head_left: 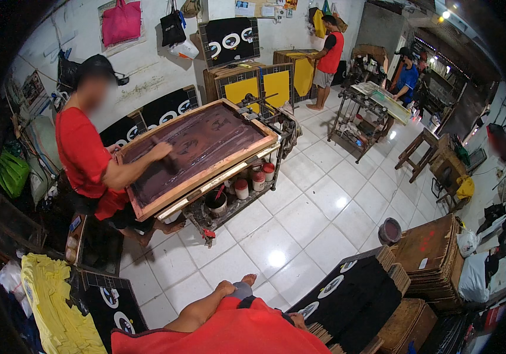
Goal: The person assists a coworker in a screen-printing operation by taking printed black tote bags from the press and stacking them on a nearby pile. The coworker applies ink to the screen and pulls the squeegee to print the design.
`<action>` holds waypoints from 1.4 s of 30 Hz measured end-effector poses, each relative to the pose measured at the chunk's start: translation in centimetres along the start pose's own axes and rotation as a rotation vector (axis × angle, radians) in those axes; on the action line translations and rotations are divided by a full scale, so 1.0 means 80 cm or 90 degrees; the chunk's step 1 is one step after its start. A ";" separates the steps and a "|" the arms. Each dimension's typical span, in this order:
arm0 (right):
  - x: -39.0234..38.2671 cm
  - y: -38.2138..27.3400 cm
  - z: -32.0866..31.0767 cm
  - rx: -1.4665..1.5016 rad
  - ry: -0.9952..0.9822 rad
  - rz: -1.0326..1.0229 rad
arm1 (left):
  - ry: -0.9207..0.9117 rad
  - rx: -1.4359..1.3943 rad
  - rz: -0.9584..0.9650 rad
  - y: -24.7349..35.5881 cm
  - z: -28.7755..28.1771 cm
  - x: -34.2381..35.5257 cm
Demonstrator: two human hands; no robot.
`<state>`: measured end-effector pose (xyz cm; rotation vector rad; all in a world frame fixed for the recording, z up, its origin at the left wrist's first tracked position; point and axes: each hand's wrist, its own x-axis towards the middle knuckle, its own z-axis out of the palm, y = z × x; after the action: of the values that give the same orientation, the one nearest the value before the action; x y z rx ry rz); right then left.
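My left hand (226,287) is beside my grey shorts (241,291), its fingers curled in and nothing visible in them. Low at my right side, my right hand (298,320) shows only in part, with its fingers hard to make out. It is close to a stack of boards covered in black cloth (347,301) with white oval prints. In front of me on the left stands a wooden-framed printing screen (200,147) on a wheeled metal table. A co-worker in a red shirt (85,147) leans over it, one hand on the dark mesh.
Paint pots (241,189) stand on the table's lower shelf. A bucket (389,230) sits on the tiled floor beside stacked brown boards (424,248). Yellow cloth (58,301) lies at lower left. Two other people work farther back, near yellow panels (273,88) and a second cart (359,127).
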<state>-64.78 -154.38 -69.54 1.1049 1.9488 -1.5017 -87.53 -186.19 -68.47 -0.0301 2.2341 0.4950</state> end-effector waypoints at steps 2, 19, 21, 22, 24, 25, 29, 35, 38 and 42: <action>0.003 0.003 0.001 -0.003 0.006 0.016 | -0.006 0.033 0.014 -0.001 0.001 0.003; 0.026 0.018 0.007 -0.109 0.049 0.067 | 0.001 -0.003 0.003 0.004 -0.002 -0.004; 0.018 0.013 0.004 -0.115 0.024 0.040 | 0.001 -0.011 -0.003 0.005 -0.002 -0.004; 0.015 0.012 0.002 -0.121 0.026 0.047 | 0.001 -0.022 -0.010 0.005 -0.003 -0.005; 0.011 0.013 0.000 -0.068 0.007 0.041 | 0.001 -0.040 -0.020 0.005 -0.005 -0.008; 0.011 0.016 0.000 -0.038 -0.003 0.044 | 0.003 -0.048 -0.023 0.004 -0.007 -0.010; 0.026 0.035 0.006 -0.167 0.007 -0.023 | -0.019 -0.128 -0.036 -0.004 -0.019 -0.021; 0.016 0.021 0.005 -0.187 -0.014 -0.037 | 0.094 -0.484 -0.091 -0.052 -0.065 -0.032; -0.004 -0.023 0.001 -0.181 -0.038 -0.032 | 0.150 -0.645 -0.085 -0.088 -0.120 -0.014; 0.010 -0.091 0.013 -0.228 -0.021 0.024 | 0.227 -0.861 -0.061 -0.139 -0.231 0.020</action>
<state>-71.22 -155.73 -66.15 0.9465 2.0584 -1.0870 -100.03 -202.86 -62.75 -0.9604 1.7707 1.9400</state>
